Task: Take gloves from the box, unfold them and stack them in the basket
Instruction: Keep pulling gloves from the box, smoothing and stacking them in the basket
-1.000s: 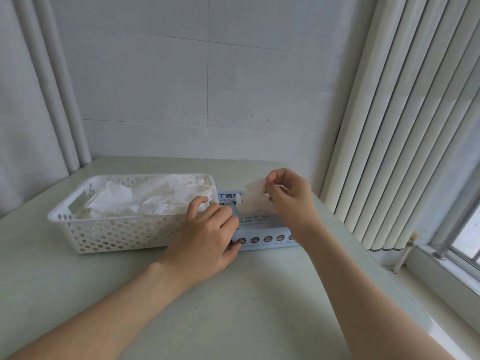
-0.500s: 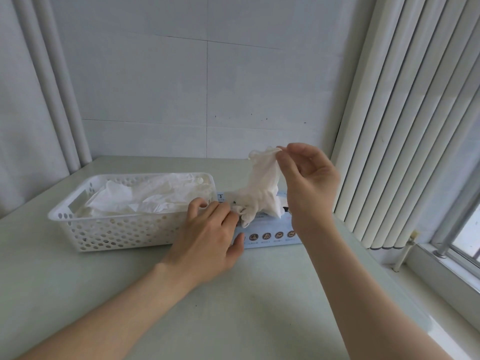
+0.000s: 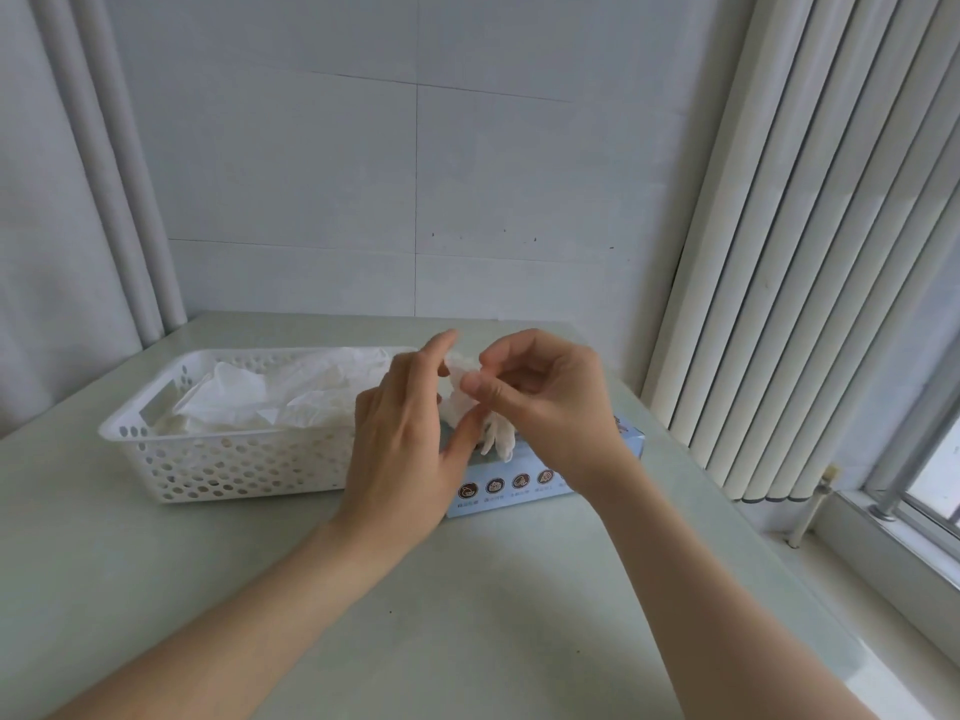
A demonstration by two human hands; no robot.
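Compared with half a second ago, the right hand [image 3: 550,407] is sitting lower, and the left hand [image 3: 410,439] is no longer resting on the box [image 3: 524,485]; it is now raised to meet the right one. Both hands are grasping the glove [image 3: 460,402]: the right is pinching its upper part between thumb and forefinger, and the left is taking it between thumb and fingers, forefinger pointing upward. The glove, earlier hanging long, is now showing as a crumpled white bunch between the hands, its finger ends dangling just above the box top. The box, pale blue with a row of round icons, is lying toward the counter's [image 3: 467,615] right edge. Just beside it on the left, the white perforated basket [image 3: 130,439] is holding a pile of white gloves [image 3: 291,387].
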